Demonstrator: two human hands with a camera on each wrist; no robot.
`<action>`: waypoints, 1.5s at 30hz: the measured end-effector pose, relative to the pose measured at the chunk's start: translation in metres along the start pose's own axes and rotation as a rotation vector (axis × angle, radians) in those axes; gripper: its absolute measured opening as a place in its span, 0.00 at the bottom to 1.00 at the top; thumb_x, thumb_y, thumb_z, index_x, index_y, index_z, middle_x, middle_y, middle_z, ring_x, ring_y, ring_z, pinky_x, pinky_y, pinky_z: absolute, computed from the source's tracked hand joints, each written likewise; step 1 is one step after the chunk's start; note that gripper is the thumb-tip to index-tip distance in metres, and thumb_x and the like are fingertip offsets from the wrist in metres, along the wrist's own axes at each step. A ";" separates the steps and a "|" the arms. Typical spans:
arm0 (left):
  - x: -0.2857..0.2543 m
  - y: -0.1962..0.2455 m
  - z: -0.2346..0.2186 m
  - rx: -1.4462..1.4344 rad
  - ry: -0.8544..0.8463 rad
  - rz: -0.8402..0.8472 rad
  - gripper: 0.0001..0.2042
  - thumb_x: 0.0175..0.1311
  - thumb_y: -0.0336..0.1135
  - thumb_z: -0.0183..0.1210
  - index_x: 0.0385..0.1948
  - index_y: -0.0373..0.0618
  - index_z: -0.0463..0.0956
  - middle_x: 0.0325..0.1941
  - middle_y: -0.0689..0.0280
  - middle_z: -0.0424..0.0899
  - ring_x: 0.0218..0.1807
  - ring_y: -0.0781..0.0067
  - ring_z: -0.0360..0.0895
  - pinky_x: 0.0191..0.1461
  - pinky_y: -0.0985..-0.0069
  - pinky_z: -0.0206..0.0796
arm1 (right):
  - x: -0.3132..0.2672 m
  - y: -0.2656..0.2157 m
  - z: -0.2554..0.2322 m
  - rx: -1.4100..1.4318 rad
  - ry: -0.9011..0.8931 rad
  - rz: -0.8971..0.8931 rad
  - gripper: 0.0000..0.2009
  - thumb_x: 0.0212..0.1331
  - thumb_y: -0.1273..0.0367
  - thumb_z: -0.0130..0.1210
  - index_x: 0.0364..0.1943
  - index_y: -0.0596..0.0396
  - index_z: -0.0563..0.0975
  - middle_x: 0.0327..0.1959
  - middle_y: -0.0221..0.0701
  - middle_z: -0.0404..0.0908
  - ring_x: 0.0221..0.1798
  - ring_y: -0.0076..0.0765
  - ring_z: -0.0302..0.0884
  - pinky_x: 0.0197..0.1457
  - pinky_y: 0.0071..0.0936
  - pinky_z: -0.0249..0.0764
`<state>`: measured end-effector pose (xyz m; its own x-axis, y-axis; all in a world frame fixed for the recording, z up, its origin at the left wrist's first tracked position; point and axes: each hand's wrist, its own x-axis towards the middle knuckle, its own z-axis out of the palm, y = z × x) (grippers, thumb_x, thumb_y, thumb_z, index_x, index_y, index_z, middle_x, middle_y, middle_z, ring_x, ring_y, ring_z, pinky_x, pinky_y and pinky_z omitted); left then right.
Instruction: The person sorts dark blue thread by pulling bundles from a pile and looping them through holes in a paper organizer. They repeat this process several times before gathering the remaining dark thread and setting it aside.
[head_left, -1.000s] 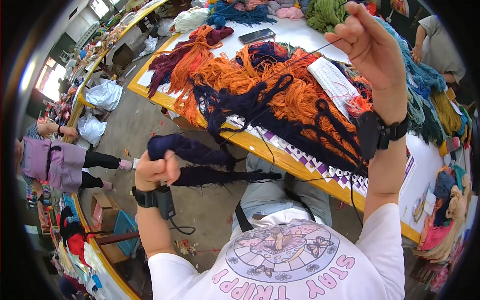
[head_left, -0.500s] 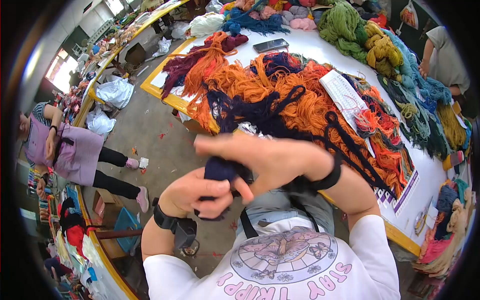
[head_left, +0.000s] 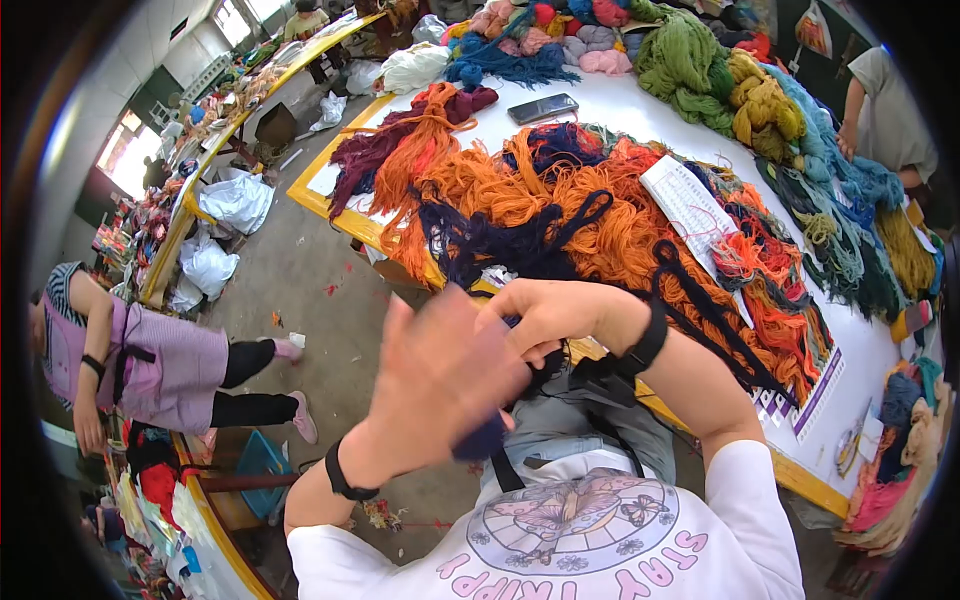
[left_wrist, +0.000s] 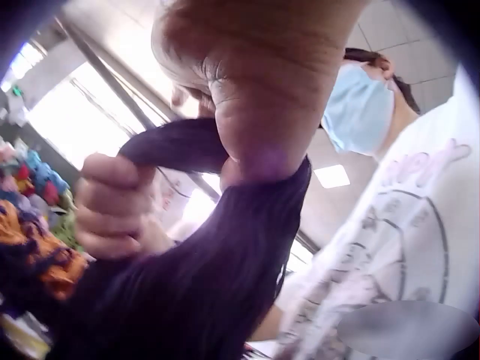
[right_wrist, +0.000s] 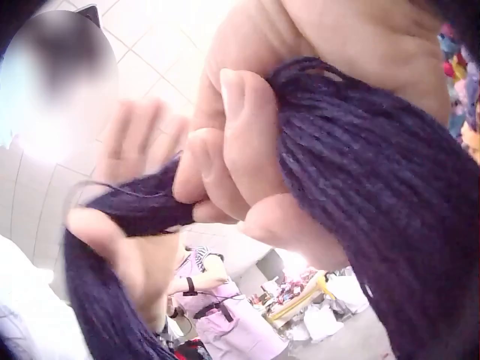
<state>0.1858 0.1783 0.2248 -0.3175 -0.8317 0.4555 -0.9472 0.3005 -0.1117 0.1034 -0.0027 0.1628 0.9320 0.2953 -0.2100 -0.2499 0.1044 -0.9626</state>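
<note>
A skein of navy yarn (left_wrist: 202,255) (right_wrist: 360,150) runs between both hands. My right hand (head_left: 565,320) (right_wrist: 255,135) grips it with curled fingers; in the left wrist view that hand (left_wrist: 112,206) appears as a fist around the yarn. My left hand (head_left: 440,385) (left_wrist: 262,82) (right_wrist: 139,172) is blurred, its fingers raised and extended, with the yarn looped about its thumb side. Part of the skein (head_left: 480,438) shows below the left hand in the head view. Another heap of navy yarn (head_left: 465,235) lies on orange yarn (head_left: 560,190) on the table.
The white table (head_left: 625,103) has a yellow edge (head_left: 310,195) and holds a phone (head_left: 543,108), a printed sheet (head_left: 685,205) and green yarn (head_left: 680,50). A person in a pink apron (head_left: 175,365) stands at left, another person (head_left: 890,110) at upper right. White bags (head_left: 238,200) lie beyond.
My right hand has come down from its raised place, drawing a strand, to the left hand and now grips the skein. My left hand has moved right, its fingers uncurled from the yarn.
</note>
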 end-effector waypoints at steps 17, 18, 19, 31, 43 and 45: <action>-0.046 -0.041 0.095 -2.462 0.729 -0.478 0.28 0.56 0.39 0.53 0.59 0.41 0.59 0.71 0.58 0.38 0.72 0.59 0.35 0.67 0.59 0.46 | 0.012 0.035 0.033 -0.439 0.790 -0.678 0.20 0.45 0.66 0.61 0.46 0.51 0.73 0.28 0.34 0.78 0.30 0.34 0.78 0.30 0.30 0.71; -0.036 -0.035 0.095 -2.383 0.701 -0.465 0.29 0.55 0.38 0.53 0.60 0.40 0.58 0.71 0.58 0.39 0.72 0.60 0.34 0.68 0.61 0.44 | 0.012 0.029 0.042 -0.718 0.811 -0.412 0.21 0.41 0.66 0.65 0.43 0.50 0.74 0.30 0.35 0.79 0.31 0.35 0.78 0.34 0.27 0.72; -0.031 -0.029 0.094 -2.185 0.648 -0.505 0.28 0.56 0.38 0.52 0.60 0.40 0.58 0.71 0.58 0.41 0.72 0.60 0.36 0.68 0.62 0.45 | 0.016 0.032 0.044 -0.791 0.862 -0.440 0.19 0.40 0.66 0.65 0.40 0.50 0.74 0.27 0.35 0.78 0.29 0.38 0.77 0.31 0.28 0.72; -0.039 -0.027 0.115 -1.345 0.537 -0.857 0.20 0.57 0.30 0.55 0.52 0.35 0.68 0.63 0.58 0.62 0.56 0.67 0.69 0.51 0.78 0.64 | -0.004 0.032 0.039 -1.175 0.734 -0.356 0.15 0.46 0.71 0.53 0.41 0.52 0.67 0.23 0.33 0.76 0.25 0.40 0.76 0.24 0.33 0.69; -0.029 -0.033 0.104 -0.469 0.215 -1.097 0.08 0.45 0.32 0.61 0.27 0.40 0.77 0.26 0.53 0.80 0.29 0.56 0.79 0.32 0.70 0.69 | 0.024 0.033 0.037 -0.920 1.143 -0.665 0.15 0.42 0.73 0.55 0.39 0.53 0.73 0.29 0.34 0.74 0.30 0.41 0.73 0.32 0.31 0.70; -0.026 -0.035 0.109 -0.352 0.131 -1.021 0.07 0.44 0.32 0.59 0.23 0.40 0.76 0.24 0.52 0.78 0.29 0.53 0.77 0.32 0.65 0.68 | 0.020 0.028 0.048 -0.665 1.057 -0.503 0.16 0.45 0.71 0.55 0.42 0.54 0.72 0.31 0.36 0.73 0.31 0.44 0.73 0.32 0.34 0.71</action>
<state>0.2225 0.1381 0.1203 0.6394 -0.7149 0.2830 -0.6892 -0.3697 0.6232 0.1025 0.0520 0.1394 0.7139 -0.5386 0.4476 0.0689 -0.5820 -0.8103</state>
